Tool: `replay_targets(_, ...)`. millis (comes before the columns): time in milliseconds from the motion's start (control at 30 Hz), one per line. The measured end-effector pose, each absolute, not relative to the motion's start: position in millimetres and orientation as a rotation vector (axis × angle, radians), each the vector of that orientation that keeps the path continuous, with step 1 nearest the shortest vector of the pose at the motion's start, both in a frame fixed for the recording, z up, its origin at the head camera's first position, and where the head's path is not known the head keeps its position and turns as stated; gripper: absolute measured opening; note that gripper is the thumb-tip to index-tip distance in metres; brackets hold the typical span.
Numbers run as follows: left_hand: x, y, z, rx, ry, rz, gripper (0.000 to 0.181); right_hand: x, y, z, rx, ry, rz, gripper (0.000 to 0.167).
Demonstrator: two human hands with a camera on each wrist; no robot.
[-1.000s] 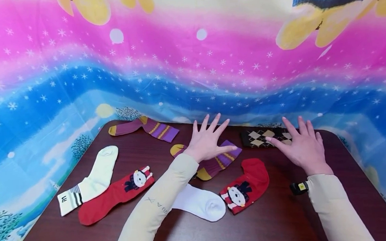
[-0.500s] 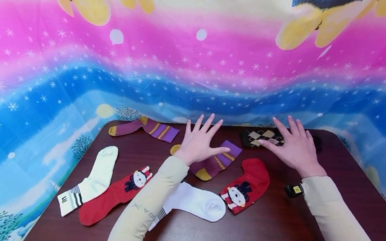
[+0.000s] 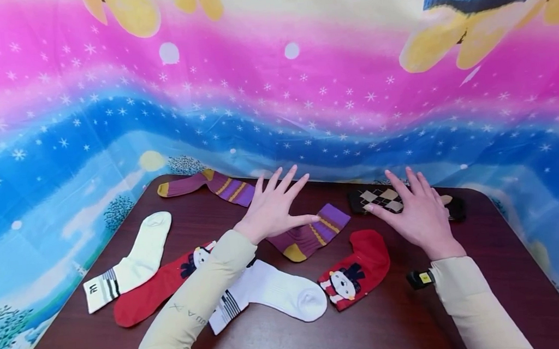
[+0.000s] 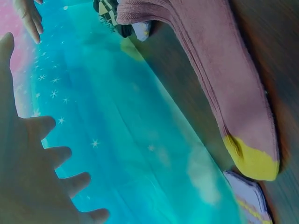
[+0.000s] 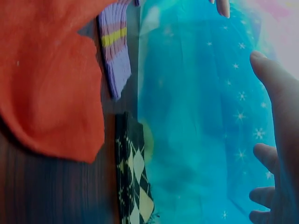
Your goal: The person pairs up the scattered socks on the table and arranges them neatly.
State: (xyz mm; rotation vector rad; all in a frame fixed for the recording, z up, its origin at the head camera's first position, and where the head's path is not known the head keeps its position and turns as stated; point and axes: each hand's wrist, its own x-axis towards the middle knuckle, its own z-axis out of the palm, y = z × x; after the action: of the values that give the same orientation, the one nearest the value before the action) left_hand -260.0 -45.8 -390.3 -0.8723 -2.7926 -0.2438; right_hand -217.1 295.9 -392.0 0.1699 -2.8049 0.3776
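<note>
Left hand (image 3: 272, 210), right hand (image 3: 421, 217) drift leftward, spread wide, gripping nothing; right end of argyle sock (image 3: 377, 196) emerges; no sock lifted.

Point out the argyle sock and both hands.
Argyle sock (image 5: 134, 170), right wrist view: its diamond-patterned side.
Left hand (image 3: 270, 211), head view: the back of it.
Right hand (image 3: 420, 217), head view: the back of it.
</note>
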Motion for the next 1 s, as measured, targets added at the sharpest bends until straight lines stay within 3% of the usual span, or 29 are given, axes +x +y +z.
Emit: replay_targets(1000, -249.5, -91.5, -414.5, -0.841, -2.959, -0.331, 0.094, -219.9, 234.6, -416.4, 0.362, -2.88, 0.454, 0.096)
